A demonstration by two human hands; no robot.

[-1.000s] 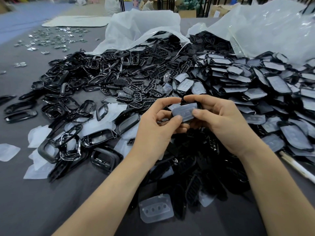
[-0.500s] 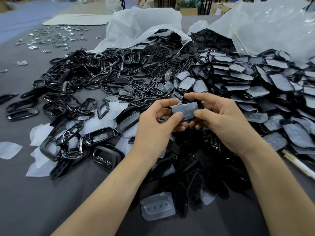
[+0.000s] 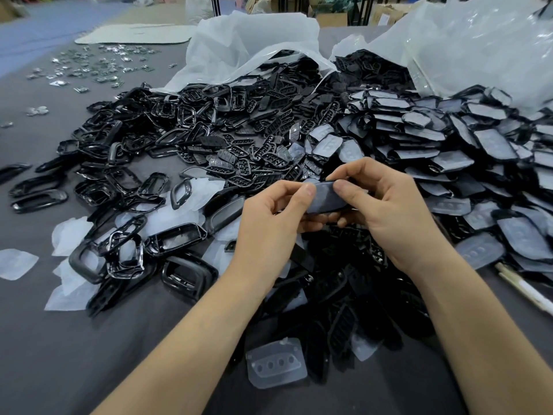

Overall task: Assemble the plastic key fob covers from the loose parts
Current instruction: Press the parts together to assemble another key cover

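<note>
Both hands hold one key fob part (image 3: 326,199), a dark piece with a translucent grey pad on its upper face, above the middle of the table. My left hand (image 3: 270,226) pinches its left end between thumb and fingers. My right hand (image 3: 386,211) pinches its right end, thumb on top. Loose black frames (image 3: 176,238) lie to the left, black button grids (image 3: 254,157) in the middle behind the hands, and pad-covered pieces (image 3: 490,145) are piled to the right. A loose translucent pad (image 3: 276,362) with several holes lies near the front between my forearms.
Two open clear plastic bags (image 3: 254,40) spill parts at the back. Small shiny metal pieces (image 3: 98,67) are scattered at the far left. A white stick (image 3: 523,287) lies at the right edge. Translucent film scraps (image 3: 16,263) lie on the grey table (image 3: 59,354) at left.
The part has been turned in my fingers so its pad face tilts toward me. Both hands have shifted slightly downward and my thumbs have closed in on its ends.
</note>
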